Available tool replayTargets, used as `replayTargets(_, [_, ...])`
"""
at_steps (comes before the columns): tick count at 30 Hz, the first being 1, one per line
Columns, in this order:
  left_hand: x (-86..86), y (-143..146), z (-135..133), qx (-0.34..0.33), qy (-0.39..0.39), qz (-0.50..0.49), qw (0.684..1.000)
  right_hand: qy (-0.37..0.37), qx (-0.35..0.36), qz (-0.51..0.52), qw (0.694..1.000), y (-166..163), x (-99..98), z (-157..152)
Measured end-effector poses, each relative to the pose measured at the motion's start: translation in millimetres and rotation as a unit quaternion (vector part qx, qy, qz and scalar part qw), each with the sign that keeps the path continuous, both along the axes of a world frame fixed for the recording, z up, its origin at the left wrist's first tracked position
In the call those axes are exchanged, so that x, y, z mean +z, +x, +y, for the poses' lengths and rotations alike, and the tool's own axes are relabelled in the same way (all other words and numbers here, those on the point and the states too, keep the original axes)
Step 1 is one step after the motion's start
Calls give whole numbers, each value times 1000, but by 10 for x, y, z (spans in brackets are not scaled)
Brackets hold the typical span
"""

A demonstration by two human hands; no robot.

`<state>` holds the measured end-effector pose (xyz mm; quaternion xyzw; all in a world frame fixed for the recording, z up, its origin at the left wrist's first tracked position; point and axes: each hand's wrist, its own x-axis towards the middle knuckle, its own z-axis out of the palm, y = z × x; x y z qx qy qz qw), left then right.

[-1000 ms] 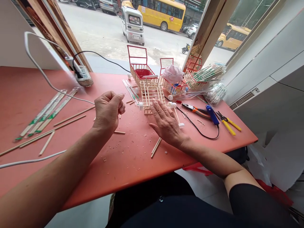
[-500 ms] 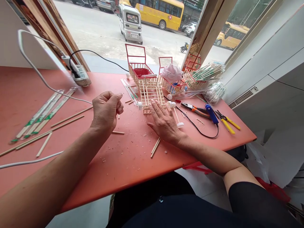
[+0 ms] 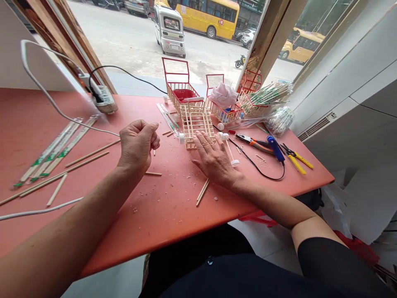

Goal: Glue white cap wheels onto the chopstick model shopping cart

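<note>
While the left hand [image 3: 138, 142] was curled closed, whether around anything I could not tell, the right hand [image 3: 214, 160] lay flat, fingers extended, over the near end of the stick frame [image 3: 191, 118] on the table [image 3: 173, 215], before a red-handled cart [image 3: 173, 96].

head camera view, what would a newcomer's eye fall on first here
Likely the pale stick-built frame at the middle of the table, with the right hand spread over its near right corner and the left hand curled to its left. Just behind stands a red-trimmed cart with a tall red handle. Beyond the window, the yellow bus at the top is the boldest patch of colour.
</note>
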<state>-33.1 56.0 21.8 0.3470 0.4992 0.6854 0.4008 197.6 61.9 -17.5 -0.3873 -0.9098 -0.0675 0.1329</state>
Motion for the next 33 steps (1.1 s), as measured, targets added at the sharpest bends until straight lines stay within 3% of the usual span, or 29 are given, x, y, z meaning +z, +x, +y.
replayTargets(20, [-58, -19, 20, -10, -2, 9, 1000, 7, 1, -5, 1000, -10, 23, -7])
replayTargets(33, [-64, -23, 63, 3, 10, -15, 1000, -35, 6, -3, 999, 4, 16, 12])
